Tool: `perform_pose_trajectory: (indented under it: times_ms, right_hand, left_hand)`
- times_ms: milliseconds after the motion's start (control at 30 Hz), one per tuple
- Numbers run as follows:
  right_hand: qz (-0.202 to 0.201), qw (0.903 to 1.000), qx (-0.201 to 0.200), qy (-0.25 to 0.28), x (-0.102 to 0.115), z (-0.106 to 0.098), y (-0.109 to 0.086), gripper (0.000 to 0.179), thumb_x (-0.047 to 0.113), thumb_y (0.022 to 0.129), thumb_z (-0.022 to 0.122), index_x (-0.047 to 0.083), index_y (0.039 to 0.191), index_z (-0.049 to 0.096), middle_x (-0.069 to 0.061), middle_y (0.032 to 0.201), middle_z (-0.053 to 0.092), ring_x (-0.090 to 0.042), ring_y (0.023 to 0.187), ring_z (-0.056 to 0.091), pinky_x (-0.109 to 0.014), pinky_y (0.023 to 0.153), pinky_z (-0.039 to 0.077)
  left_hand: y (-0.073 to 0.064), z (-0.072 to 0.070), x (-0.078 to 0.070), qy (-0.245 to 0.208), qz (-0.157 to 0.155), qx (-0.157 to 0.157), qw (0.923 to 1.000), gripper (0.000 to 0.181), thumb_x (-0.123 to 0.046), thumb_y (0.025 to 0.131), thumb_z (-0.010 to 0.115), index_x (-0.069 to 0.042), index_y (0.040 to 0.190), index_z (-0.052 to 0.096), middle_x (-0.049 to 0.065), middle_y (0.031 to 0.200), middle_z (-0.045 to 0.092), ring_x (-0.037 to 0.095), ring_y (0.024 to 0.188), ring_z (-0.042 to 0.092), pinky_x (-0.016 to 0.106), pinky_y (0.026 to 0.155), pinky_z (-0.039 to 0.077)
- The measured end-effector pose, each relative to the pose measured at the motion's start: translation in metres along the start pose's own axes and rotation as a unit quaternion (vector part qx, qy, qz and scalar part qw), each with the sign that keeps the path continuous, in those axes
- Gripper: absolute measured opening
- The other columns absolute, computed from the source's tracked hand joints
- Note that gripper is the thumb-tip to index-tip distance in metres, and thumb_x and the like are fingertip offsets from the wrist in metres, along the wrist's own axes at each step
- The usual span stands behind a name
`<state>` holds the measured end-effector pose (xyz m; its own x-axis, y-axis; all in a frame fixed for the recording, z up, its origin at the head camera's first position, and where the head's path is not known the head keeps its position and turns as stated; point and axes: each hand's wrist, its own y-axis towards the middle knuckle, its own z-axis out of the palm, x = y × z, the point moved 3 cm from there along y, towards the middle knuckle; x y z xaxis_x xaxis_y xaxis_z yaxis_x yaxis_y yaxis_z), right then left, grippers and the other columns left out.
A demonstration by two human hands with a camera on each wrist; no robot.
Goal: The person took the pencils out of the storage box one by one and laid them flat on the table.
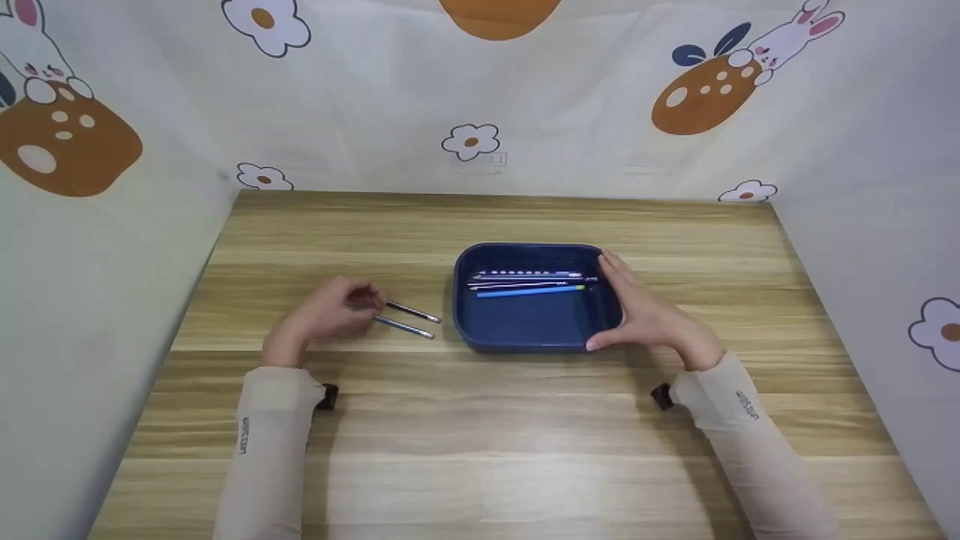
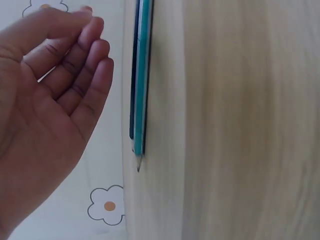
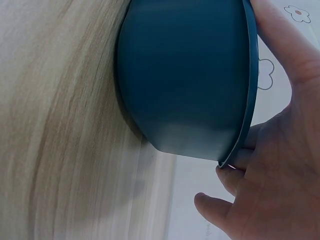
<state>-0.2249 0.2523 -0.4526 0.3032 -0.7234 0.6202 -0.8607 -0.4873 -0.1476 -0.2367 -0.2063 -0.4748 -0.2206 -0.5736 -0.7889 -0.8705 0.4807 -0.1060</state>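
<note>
My left hand (image 1: 334, 309) hovers at the left ends of two pencils on the table, one dark (image 1: 415, 312), one blue-teal (image 1: 405, 327). In the left wrist view the fingers are loosely bent and nothing is between them; the teal pencil (image 2: 142, 95) lies beside the hand, its sharpened tip showing. A navy blue rectangular box (image 1: 525, 326) stands to the right of this pair. My right hand (image 1: 645, 311) grips the box's right end, thumb at the near corner and fingers at the far one. Inside lie several pencils, including a bright blue pencil (image 1: 529, 291).
Beneath everything is a wood-grain table (image 1: 480, 420). A pale cloth screen (image 1: 375, 112) printed with rabbits and flowers rises at the back and both sides. A small black device (image 1: 327, 396) sits on the left wrist, a similar black device (image 1: 662, 396) on the right.
</note>
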Motion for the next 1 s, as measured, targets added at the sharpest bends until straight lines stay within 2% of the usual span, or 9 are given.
perform_pose_trajectory:
  times_ms: [167,267,600,800,1000]
  right_hand:
    - [0.003,1.0,0.001,-0.001,0.0,0.0,0.0,0.135,0.045,0.066,0.09,-0.001,0.158,0.003,-0.017,0.168,-0.006,-0.037,0.155,-0.004,-0.057,0.124,0.009]
    - [0.005,1.0,0.004,0.001,0.001,0.0,0.0,0.136,0.045,0.065,0.09,0.0,0.158,0.003,-0.017,0.168,-0.006,-0.037,0.155,-0.005,-0.058,0.124,0.009]
    - [0.013,0.9999,0.006,-0.006,0.002,-0.002,-0.001,0.138,0.047,0.063,0.091,0.001,0.159,0.003,-0.014,0.169,-0.006,-0.034,0.156,-0.003,-0.056,0.125,0.011]
    - [-0.002,0.9999,0.001,-0.01,0.001,-0.001,0.001,0.136,0.045,0.064,0.091,-0.003,0.158,0.005,-0.018,0.168,-0.004,-0.038,0.155,-0.002,-0.058,0.124,0.01]
    - [-0.006,0.9998,-0.001,-0.019,0.0,-0.001,0.002,0.136,0.046,0.065,0.091,-0.004,0.157,0.005,-0.02,0.167,-0.003,-0.039,0.155,-0.002,-0.058,0.124,0.01]
  left_hand:
    - [0.004,0.004,-0.009,-0.05,0.015,0.012,0.9986,0.022,0.0,0.091,0.063,0.008,0.111,0.063,0.024,0.113,0.067,0.033,0.109,0.063,0.049,0.102,0.048]
    - [0.006,0.007,-0.014,-0.064,0.024,0.012,0.9976,0.023,-0.001,0.091,0.064,0.007,0.112,0.063,0.025,0.115,0.066,0.035,0.11,0.062,0.053,0.102,0.047]
    - [0.014,0.015,-0.044,-0.052,0.108,-0.007,0.9928,0.021,0.0,0.086,0.069,0.003,0.107,0.066,0.021,0.108,0.069,0.031,0.103,0.062,0.053,0.098,0.048]
    - [0.019,0.022,-0.056,-0.061,0.129,-0.001,0.9897,0.021,0.0,0.086,0.068,-0.001,0.106,0.066,0.013,0.107,0.069,0.021,0.105,0.06,0.053,0.1,0.046]
    - [0.028,0.029,-0.07,-0.072,0.144,0.014,0.9868,0.021,-0.002,0.087,0.068,0.002,0.107,0.065,0.016,0.108,0.068,0.021,0.106,0.059,0.055,0.102,0.045]
